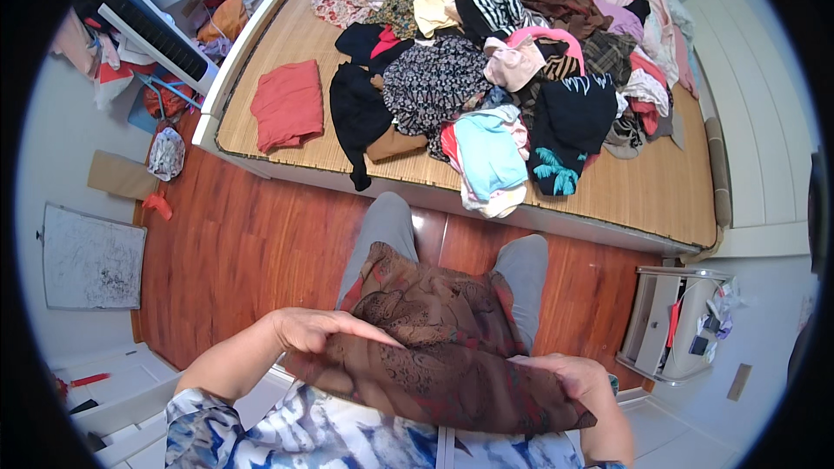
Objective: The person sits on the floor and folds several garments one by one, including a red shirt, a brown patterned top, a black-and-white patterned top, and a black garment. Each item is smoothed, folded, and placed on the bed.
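A brown cloth garment (430, 365) with a dark paisley print and red patches hangs across my lap, its near part folded over and lifted towards my body. My left hand (319, 330) holds it from the left, the index finger stretched along the top of the fold and the other fingers mostly hidden by the cloth. On the right, my right hand (568, 372) grips the folded side, with its fingertips out of sight in the fabric. The far part of the garment drapes between my knees in grey trousers (384, 221).
Ahead stands a bed with a woven mat (273, 45). A folded coral cloth (290, 104) lies left of a large heap of clothes (436, 78). A light blue folded garment (492, 153) overhangs the front edge. A small cabinet (674, 326) is at right, a whiteboard (94, 260) at left.
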A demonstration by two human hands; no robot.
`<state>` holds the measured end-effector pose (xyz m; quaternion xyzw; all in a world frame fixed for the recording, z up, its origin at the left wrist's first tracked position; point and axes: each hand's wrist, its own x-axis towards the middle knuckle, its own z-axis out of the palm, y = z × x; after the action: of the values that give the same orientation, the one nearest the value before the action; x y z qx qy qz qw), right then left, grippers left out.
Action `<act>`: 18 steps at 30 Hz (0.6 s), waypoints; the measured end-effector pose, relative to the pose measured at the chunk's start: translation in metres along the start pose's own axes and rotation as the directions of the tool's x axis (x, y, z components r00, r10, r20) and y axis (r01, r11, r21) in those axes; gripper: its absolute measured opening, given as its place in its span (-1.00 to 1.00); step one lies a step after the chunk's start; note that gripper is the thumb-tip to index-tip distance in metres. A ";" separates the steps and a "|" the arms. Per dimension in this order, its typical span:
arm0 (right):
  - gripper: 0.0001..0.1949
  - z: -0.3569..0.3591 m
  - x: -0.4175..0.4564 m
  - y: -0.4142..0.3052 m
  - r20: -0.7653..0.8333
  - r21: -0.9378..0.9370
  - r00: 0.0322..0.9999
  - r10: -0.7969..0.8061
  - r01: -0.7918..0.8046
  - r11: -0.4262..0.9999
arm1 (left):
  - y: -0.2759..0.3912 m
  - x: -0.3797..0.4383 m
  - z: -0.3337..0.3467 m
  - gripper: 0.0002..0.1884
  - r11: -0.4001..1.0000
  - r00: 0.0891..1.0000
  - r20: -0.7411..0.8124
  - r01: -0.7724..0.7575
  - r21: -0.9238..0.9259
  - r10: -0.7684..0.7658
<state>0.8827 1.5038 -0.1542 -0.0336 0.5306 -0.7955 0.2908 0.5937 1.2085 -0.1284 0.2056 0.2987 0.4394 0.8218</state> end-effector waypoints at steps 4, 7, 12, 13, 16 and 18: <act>-0.01 0.016 -0.004 0.017 -0.320 0.428 0.858 0.401 -0.247 0.869 | -0.057 -0.014 -0.008 0.29 0.807 0.971 -0.180 -0.233 -0.542 0.159; -0.10 0.025 0.012 0.015 -0.481 0.238 0.779 0.402 -0.325 0.915 | -0.071 -0.024 -0.029 0.29 0.960 0.944 -0.310 -0.186 -0.211 0.115; -0.33 0.017 -0.024 0.049 -0.321 0.277 0.946 -0.044 0.139 0.951 | -0.064 -0.022 -0.031 0.20 0.974 0.938 -0.268 -0.226 0.010 0.221; -0.37 0.021 -0.015 0.037 -0.409 0.232 0.912 0.010 0.093 0.968 | -0.072 -0.022 -0.037 0.19 0.969 0.929 -0.277 -0.233 0.078 0.245; -0.57 0.039 0.013 0.015 -0.749 0.128 0.660 0.062 0.052 0.990 | -0.059 -0.012 -0.029 0.02 1.000 0.847 -0.531 0.005 0.005 -0.001; -0.62 0.036 0.025 0.002 -0.792 0.087 0.610 0.040 0.048 0.995 | -0.039 0.010 -0.014 -0.29 0.996 0.747 -0.662 -0.086 -0.007 0.060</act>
<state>0.8757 1.4608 -0.1465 0.3347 0.5640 -0.7545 0.0259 0.6116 1.1972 -0.1651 0.0333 0.5534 0.5209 0.6491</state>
